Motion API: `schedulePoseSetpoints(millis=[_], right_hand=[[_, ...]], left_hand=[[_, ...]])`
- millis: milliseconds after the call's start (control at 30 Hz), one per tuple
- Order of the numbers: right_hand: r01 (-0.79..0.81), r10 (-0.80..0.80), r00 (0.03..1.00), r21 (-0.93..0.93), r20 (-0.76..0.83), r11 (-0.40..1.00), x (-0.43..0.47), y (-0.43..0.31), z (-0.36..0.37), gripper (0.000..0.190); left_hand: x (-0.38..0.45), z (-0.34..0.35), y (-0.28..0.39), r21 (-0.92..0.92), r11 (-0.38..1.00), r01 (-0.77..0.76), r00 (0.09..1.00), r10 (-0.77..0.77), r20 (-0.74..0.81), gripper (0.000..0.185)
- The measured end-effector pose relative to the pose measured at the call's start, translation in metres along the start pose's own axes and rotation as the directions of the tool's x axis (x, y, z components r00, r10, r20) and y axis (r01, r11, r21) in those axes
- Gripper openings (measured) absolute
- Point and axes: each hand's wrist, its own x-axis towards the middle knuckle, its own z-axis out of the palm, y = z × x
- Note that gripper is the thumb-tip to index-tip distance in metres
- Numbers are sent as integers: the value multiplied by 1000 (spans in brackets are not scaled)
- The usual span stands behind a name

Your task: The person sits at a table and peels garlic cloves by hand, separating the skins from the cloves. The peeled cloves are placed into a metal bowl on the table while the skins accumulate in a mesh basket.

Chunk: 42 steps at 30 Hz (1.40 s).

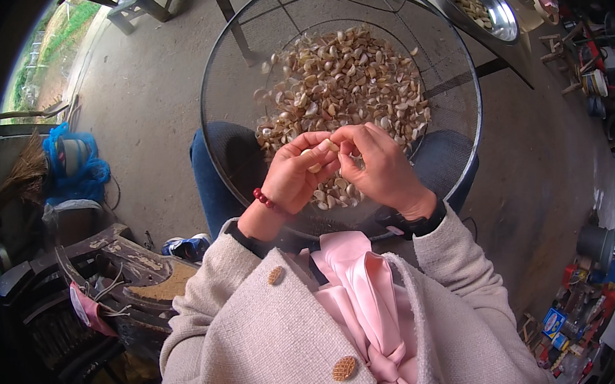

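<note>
My left hand [297, 173], with a red bead bracelet at the wrist, holds pale peeled-looking garlic cloves [313, 161] in its curled fingers. One garlic clove [330, 145] is pinched between its thumb and fingertips. My right hand [379, 166] meets it there, its bent thumb and fingertips at the clove's end; whether a bit of skin is between them is too small to tell. Beneath both hands a round mesh sieve tray [476, 86] rests over my knees. A heap of unpeeled garlic cloves [352, 78] covers its middle, partly hidden by my hands.
A stainless steel bowl [509, 18] with pale cloves stands at the upper right, beside a clear jug-like container [527, 5]. On the left are a worn wooden chair [126, 251], a blue net bag [78, 168] and a straw broom [23, 170]. Assorted clutter [577, 322] lines the right side.
</note>
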Motion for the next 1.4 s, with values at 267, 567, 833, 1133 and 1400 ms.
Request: schedulePoseSetpoints(millis=[267,567,833,1133,1400], right_hand=[[-350,348,936,37,52,936,-1,0,-11,12],[-60,62,998,47,-33,997,2,-6,-2,28],[-14,13,999,-31,-41,999,1,-3,5,30],[-27,26,998,-12,-59,1000,1,-5,7,31],[-31,31,998,7,-62,1000,1,-5,5,27]], left_hand=[[-3,8,4,-69,997,-29,999,27,-31,15],[-1,2,3,-37,999,12,1000,-12,-6,15],[0,0,0,-48,999,8,1000,-8,-4,13],[-2,4,0,-28,1000,4,999,-5,-38,13],[-3,3,0,-75,997,3,999,-6,-37,10]])
